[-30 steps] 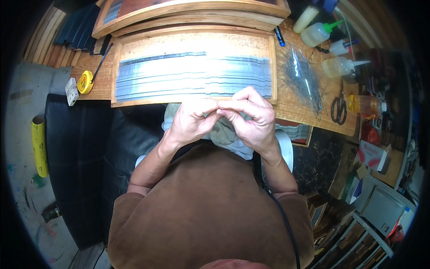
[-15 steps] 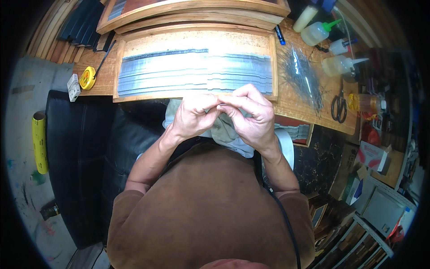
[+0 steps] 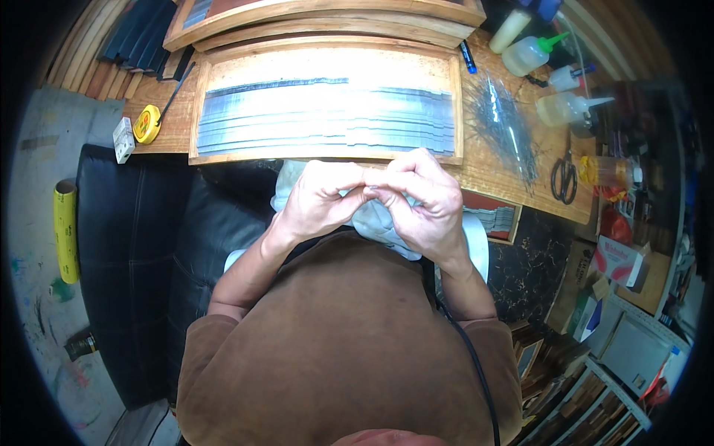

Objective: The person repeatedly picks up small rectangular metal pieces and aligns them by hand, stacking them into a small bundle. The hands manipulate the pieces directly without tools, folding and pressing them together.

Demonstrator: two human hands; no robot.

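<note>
Both hands meet in front of my chest, just short of the wooden tray's near edge. My left hand (image 3: 322, 195) is closed, thumb and fingers pinched together. My right hand (image 3: 425, 202) is pinched as well, its fingertips touching those of the left. Whatever lies between the fingertips is too small or hidden to make out. Beyond them is a shallow wood-framed tray (image 3: 195, 123) holding overlapping rows of thin grey strips (image 3: 268, 123), washed out by glare. To its right lies a loose pile of thin dark strips (image 3: 506, 134) on the table.
More wooden frames (image 3: 327, 30) are stacked behind the tray. At left are a yellow tape measure (image 3: 147, 125) and a small white box (image 3: 123, 140). Right of the pile are black scissors (image 3: 564, 180) and squeeze bottles (image 3: 561, 109). A lower tray (image 3: 494, 217) shows under the table edge.
Both hands have come slightly nearer to my chest, fingertips still together. The view has shifted a little; the things on the table stay in place.
</note>
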